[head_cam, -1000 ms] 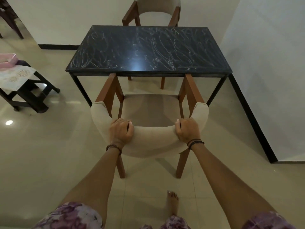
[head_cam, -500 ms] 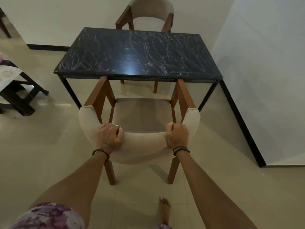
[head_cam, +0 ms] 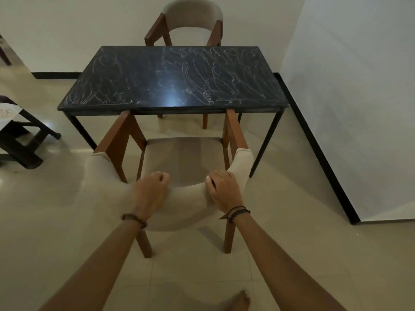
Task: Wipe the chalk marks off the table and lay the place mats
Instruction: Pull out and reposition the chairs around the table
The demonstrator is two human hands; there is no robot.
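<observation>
1. Near chair [head_cam: 179,158]: wooden frame with a padded, curved backrest. It stands on the floor at the near long edge of the table [head_cam: 173,79], its front arm posts touching or just under that edge.
2. Left hand [head_cam: 150,191]: its grip is closed over the top of the backrest, fingers curled round the padding, left of centre.
3. Right hand [head_cam: 224,189]: grip likewise wrapped over the backrest rim, right of centre, with bare padding between the two grips.
4. Handling, judged: the frame looks stiff and moderately heavy. The upholstery is soft and yields under the fingers, so the hold belongs on the firm top rim, one grip on each side for balance. The legs may drag or scrape on the smooth tile floor.
5. Chalk marks [head_cam: 202,81]: white scribbles across most of the dark top, ahead of both grips and beyond the seat. Likely dusty and easy to smear. Not yet wiped.
6. Far chair [head_cam: 193,21]: beyond the table, opposite the grips.
7. Place mats: none identifiable with certainty. A pale patterned cloth lies on a dark stool [head_cam: 20,135] well left of the left grip.
</observation>
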